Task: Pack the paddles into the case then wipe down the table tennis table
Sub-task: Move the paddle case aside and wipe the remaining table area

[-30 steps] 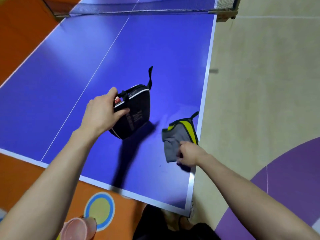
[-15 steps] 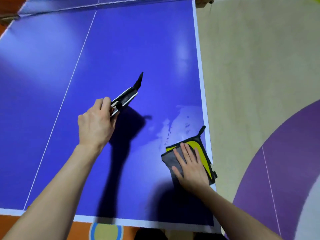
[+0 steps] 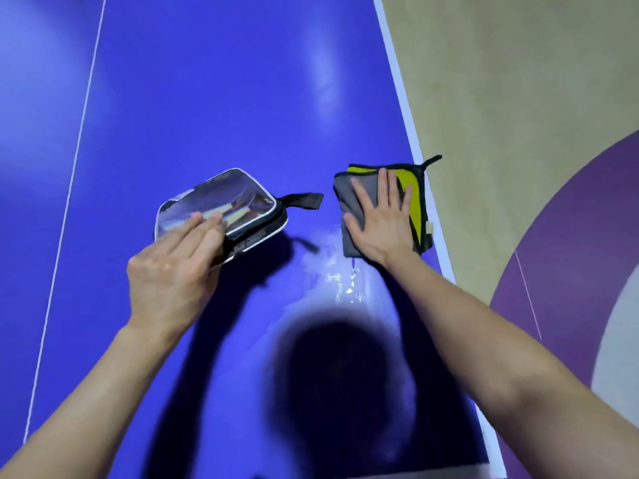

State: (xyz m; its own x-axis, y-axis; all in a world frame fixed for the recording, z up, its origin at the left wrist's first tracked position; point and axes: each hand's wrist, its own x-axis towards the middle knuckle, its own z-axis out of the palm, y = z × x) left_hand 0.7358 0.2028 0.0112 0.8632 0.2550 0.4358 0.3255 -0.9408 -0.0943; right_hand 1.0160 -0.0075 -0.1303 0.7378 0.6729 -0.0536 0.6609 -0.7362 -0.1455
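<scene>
Left hand (image 3: 169, 281): fingers (image 3: 193, 226) together, flat atop case (image 3: 242, 205), thumb hidden. Right hand (image 3: 383, 229): fingers spread flat on cloth (image 3: 416, 188), worktop (image 3: 224, 98) edge.

This is an indoor sports hall: a blue table tennis table (image 3: 207, 98) with white lines (image 3: 83, 115) lies under the left hand (image 3: 173, 271) and right hand (image 3: 383, 223). Beige flooring (image 3: 518, 81) with purple curved markings (image 3: 570, 236) spreads right of the right hand.

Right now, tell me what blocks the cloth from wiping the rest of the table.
Nothing visible lies ahead of the cloth under the right hand. Leftward, the left hand holds the paddle case above the table, strap near the cloth.
</scene>
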